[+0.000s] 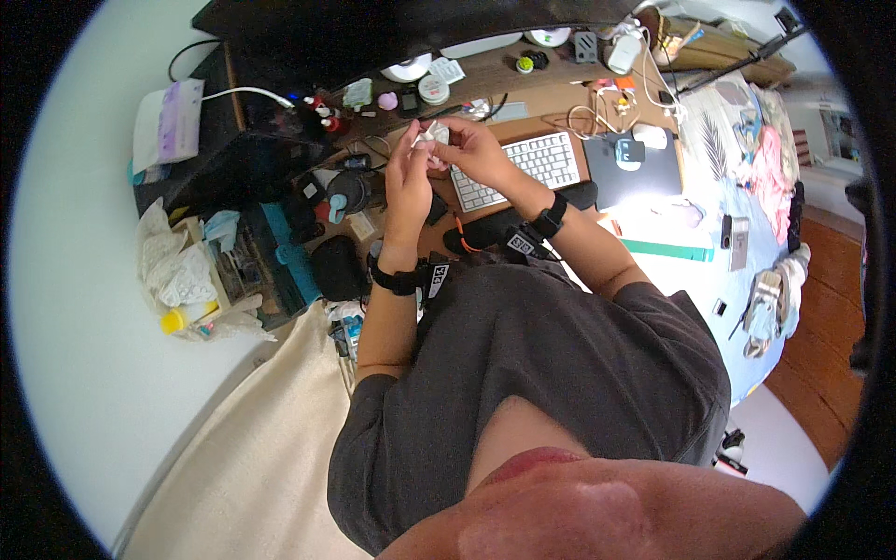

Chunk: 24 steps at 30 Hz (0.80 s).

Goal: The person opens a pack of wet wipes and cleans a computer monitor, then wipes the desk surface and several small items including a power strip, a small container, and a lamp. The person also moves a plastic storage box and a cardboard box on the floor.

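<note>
Both hands meet above the desk, just left of a white keyboard point(551, 154). Between their fingers is a small crumpled white tissue point(433, 133), partly covered by the fingertips. My left hand point(408, 182) is closed on its left side, with the thumb and fingers pressed against it. From the right, my right hand point(476, 154) pinches the same piece, fingers bent over its far edge. Each wrist wears a black strap with a printed tag.
A black mat point(611, 182) with a white mouse point(650, 137) lies right of the keyboard. Along the back stand a round white tub point(433, 90) and small red bottles point(327, 117). A purple-and-white tissue pack point(177, 121) sits at the left; coiled cables point(597, 117) lie at right.
</note>
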Each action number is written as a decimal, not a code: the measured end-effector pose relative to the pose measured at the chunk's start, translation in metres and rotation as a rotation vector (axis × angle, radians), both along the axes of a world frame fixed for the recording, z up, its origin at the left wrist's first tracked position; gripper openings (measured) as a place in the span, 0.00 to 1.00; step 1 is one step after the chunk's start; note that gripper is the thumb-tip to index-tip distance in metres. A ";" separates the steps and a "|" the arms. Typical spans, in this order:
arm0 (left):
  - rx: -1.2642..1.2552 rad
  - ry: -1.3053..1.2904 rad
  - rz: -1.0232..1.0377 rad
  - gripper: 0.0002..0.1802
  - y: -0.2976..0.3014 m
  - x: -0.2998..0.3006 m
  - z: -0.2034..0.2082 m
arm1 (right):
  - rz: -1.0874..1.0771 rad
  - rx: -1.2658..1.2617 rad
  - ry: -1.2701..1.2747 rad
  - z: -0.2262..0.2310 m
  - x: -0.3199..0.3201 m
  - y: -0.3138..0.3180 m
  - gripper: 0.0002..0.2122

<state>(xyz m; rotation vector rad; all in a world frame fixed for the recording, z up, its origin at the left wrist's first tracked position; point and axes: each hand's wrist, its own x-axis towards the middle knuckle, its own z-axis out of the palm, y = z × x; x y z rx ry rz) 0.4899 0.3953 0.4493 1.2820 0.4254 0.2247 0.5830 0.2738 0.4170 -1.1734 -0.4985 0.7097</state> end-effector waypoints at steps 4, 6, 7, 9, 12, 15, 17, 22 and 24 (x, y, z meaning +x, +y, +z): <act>0.580 0.198 0.003 0.27 0.009 0.007 -0.029 | -0.262 -0.271 -0.228 -0.044 0.027 -0.017 0.14; 0.722 0.294 0.023 0.28 0.032 0.026 -0.049 | -0.424 -0.368 -0.166 -0.062 0.053 -0.022 0.13; 0.769 0.309 0.053 0.29 0.045 0.042 -0.062 | -0.420 -0.440 -0.202 -0.069 0.067 -0.027 0.13; 0.924 0.225 0.135 0.32 0.070 0.077 -0.088 | -0.426 -0.596 -0.399 -0.081 0.099 -0.023 0.16; 1.188 0.249 0.185 0.36 0.092 0.118 -0.120 | -0.504 -0.442 -0.660 -0.097 0.131 0.003 0.16; 1.380 0.369 0.155 0.39 0.101 0.146 -0.135 | -0.455 -0.446 -1.087 -0.109 0.152 0.034 0.16; 1.466 0.407 0.112 0.38 0.104 0.158 -0.140 | -0.319 -0.531 -1.060 -0.115 0.159 0.051 0.17; 1.460 0.560 -0.088 0.30 0.122 0.179 -0.154 | -0.120 -0.667 -1.234 -0.123 0.179 0.068 0.15; 1.522 0.467 -0.003 0.29 0.125 0.179 -0.162 | -0.084 -0.742 -1.249 -0.126 0.179 0.067 0.16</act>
